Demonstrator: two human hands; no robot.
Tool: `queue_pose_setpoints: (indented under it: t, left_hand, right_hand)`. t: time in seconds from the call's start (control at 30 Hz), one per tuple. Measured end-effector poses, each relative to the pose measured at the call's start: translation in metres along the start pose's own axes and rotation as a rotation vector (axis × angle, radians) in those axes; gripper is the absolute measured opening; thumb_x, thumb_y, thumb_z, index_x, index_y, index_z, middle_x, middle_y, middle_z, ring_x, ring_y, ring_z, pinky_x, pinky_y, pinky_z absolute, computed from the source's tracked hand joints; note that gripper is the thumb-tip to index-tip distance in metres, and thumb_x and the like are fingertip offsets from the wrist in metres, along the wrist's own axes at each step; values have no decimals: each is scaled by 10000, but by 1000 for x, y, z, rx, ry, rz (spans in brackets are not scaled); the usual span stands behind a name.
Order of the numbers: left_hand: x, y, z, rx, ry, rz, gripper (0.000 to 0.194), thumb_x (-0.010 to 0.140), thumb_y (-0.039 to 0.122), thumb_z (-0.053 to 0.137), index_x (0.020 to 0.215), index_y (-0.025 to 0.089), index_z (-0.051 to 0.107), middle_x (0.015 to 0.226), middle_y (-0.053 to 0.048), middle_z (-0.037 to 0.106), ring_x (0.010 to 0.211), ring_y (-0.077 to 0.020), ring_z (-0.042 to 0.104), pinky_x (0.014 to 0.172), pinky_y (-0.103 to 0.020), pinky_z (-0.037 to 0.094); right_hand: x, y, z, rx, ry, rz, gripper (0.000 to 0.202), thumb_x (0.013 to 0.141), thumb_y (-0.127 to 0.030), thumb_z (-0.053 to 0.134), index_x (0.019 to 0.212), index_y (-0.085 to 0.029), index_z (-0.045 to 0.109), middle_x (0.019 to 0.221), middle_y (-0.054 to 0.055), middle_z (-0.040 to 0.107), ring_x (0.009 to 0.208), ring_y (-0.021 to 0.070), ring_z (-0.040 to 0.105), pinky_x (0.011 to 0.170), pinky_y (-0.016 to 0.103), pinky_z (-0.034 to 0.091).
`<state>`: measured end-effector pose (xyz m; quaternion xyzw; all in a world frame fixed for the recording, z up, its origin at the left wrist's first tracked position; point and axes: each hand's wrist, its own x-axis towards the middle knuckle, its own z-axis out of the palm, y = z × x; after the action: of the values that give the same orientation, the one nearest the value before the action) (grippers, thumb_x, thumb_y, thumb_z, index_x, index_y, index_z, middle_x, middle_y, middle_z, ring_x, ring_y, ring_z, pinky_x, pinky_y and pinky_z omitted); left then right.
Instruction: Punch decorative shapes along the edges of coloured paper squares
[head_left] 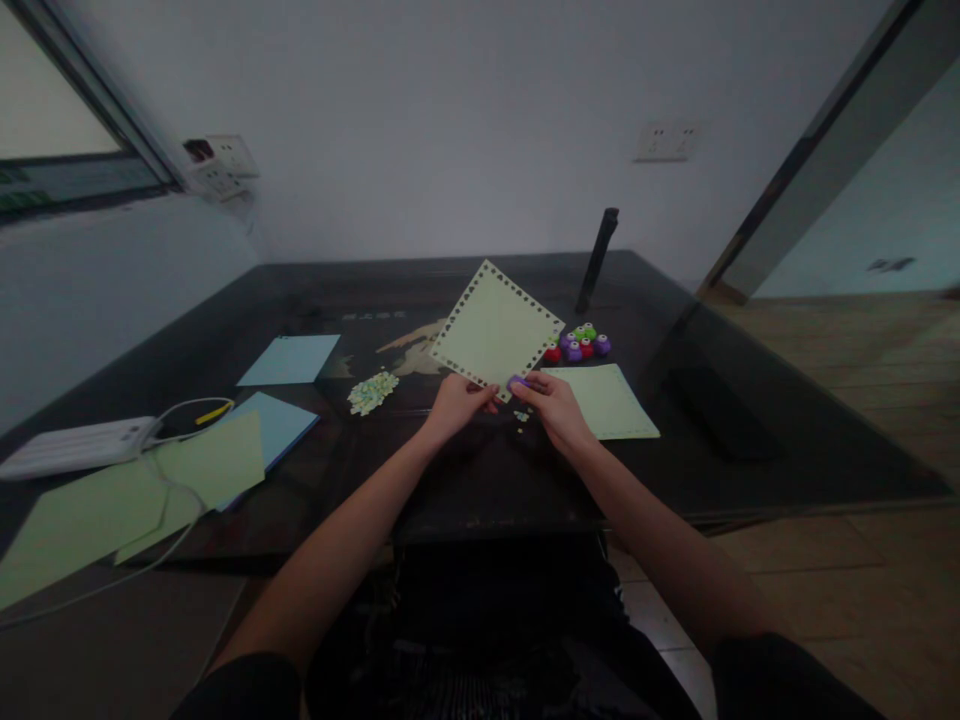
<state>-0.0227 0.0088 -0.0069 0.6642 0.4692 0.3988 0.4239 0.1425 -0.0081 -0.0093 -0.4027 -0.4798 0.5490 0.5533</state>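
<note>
A pale green sheet of paper (498, 328), turned cornerwise, is held up over the dark table. Small punched holes line its edges. My left hand (459, 402) pinches the sheet near its lower corner. In my right hand (556, 402) is a small purple craft punch (517, 383), closed around with thumb and fingers at the lower right edge of the paper. A few tiny punched-out bits (521, 415) lie on the table under the hands. Behind my right hand sits a cluster of red, purple and green craft punches (576, 345).
A pile of paper cutouts (373, 392) lies left of my hands. Another punched sheet (604, 400) is on the right. Blue paper (291, 360), green sheets (187, 465) and a white power strip (79, 445) with a cable are at left. A black upright post (598, 260) stands at the back.
</note>
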Motion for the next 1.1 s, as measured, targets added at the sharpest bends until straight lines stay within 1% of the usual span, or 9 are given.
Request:
queue_pose_setpoints:
  t: [0.37, 0.6, 0.83, 0.97, 1.1]
  left_hand:
    - [-2, 0, 2, 52, 23, 25, 209, 762, 297, 606, 743, 96, 655, 561, -52, 659, 519, -153, 614, 539, -237, 484]
    - [-2, 2, 6, 7, 45, 23, 191, 757, 281, 608, 802, 99, 640, 666, -64, 689, 505, -138, 611, 527, -236, 483]
    - [-2, -3, 7, 44, 63, 46, 197, 763, 304, 599, 768, 112, 647, 609, -51, 672, 525, -149, 616, 552, -242, 481]
    - [-4, -1, 8, 59, 72, 54, 209, 768, 313, 598, 746, 112, 651, 539, -36, 646, 521, -151, 611, 564, -239, 480]
    - [-4, 2, 9, 46, 76, 56, 220, 780, 316, 585, 730, 112, 650, 532, -37, 646, 521, -154, 612, 561, -238, 482]
  right_hand:
    - [0, 1, -1, -36, 0, -13, 274, 584, -367, 764, 729, -172, 639, 757, 27, 663, 725, 170, 590, 707, 292, 436]
    - [-1, -2, -1, -38, -16, -32, 251, 597, -358, 757, 726, -176, 642, 752, 25, 664, 731, 174, 598, 736, 306, 451]
    - [0, -2, -3, -43, -17, -17, 266, 582, -372, 765, 722, -184, 640, 759, 29, 672, 733, 183, 605, 751, 326, 455]
    - [2, -2, -4, -41, -24, -24, 264, 571, -364, 772, 703, -178, 640, 742, 26, 667, 716, 175, 600, 728, 311, 451]
    - [2, -3, -5, -34, -15, -15, 285, 566, -356, 778, 745, -173, 653, 775, 34, 681, 744, 176, 612, 749, 316, 455]
